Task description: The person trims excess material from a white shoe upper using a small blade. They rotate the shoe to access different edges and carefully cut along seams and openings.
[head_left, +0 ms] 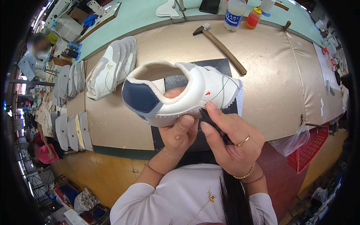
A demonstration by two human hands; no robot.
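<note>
A white shoe upper (182, 108) with a navy heel patch (139, 96) and a small red arrow mark (208, 93) is held up in front of me, toe to the right. My left hand (178, 131) grips its lower edge near the middle, with some fingers showing through the collar opening. A slim black tool (205, 117) is pinched in my right hand (236, 137); its tip meets the lower edge of the upper. The fingers cover much of the tool, so its exact kind is hidden.
Nested shoe uppers (112, 67) stand to the left on the tan-covered table (116, 123). A black mat (221, 66) lies beneath the held upper. Beyond are a hammer (225, 50), a plastic bottle (234, 17) and an orange squeeze bottle (253, 19). A red basket (309, 148) sits lower right.
</note>
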